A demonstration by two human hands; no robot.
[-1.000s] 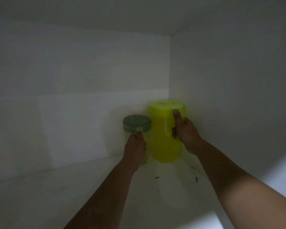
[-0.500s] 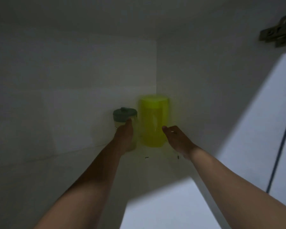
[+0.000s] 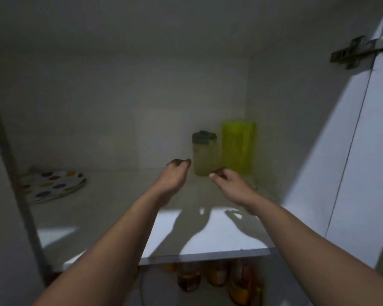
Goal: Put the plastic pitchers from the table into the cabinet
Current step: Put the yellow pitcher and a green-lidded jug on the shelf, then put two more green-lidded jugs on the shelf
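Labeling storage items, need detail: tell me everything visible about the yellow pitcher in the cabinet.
The yellow pitcher is a tall, straight-sided cylinder of translucent yellow-green plastic, capped in the same colour. It stands upright at the back right corner of the shelf, close to the side wall, just right of the shorter clear pitcher with a dark green lid. Whether the two touch is unclear. No handle or spout shows. Neither hand touches it. The picture is dim and slightly blurred.

1. I see the tall yellow-green plastic pitcher (image 3: 238, 149) and the small clear pitcher with a grey lid (image 3: 203, 154) filling the white cabinet shelf's (image 3: 119, 208) back right corner.
2. Spotted plates (image 3: 53, 184) occupy the left edge.
3. Between them the shelf seems open, though dim.
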